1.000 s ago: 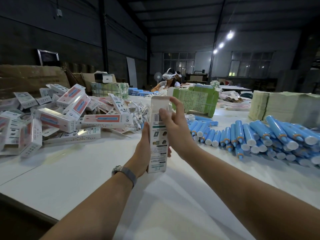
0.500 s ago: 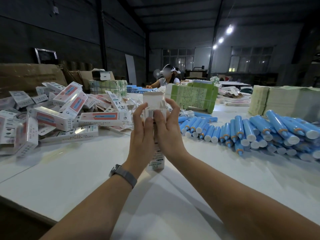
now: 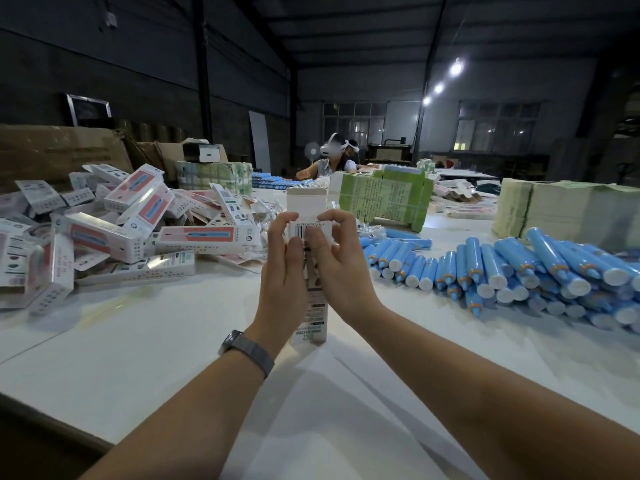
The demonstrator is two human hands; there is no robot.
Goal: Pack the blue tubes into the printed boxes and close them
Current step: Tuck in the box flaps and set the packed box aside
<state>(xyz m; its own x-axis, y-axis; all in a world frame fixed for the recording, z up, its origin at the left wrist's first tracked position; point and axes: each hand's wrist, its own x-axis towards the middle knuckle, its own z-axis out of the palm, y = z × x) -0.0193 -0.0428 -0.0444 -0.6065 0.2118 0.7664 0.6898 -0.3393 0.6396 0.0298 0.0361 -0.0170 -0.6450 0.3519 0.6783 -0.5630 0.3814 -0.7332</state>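
Observation:
A tall white printed box (image 3: pixel 313 327) stands upright on the white table (image 3: pixel 145 344), its top flap raised. My left hand (image 3: pixel 282 271) grips its left side and my right hand (image 3: pixel 341 268) its right side, fingertips pinching the upper end near the barcode. Whether a tube is inside is hidden. A pile of blue tubes (image 3: pixel 512 268) with white caps lies to the right. Many printed boxes (image 3: pixel 114 230) are heaped on the left.
Green bundles of flat cartons (image 3: pixel 384 199) stand behind the box, and pale stacks (image 3: pixel 561 213) sit at the far right. Another person (image 3: pixel 332 161) works at the far end. The table's dark near edge (image 3: pixel 52 420) runs along the lower left.
My left hand slid up from the box's lower part to its top. Both hands now pinch the upper end, and the side flaps look folded in.

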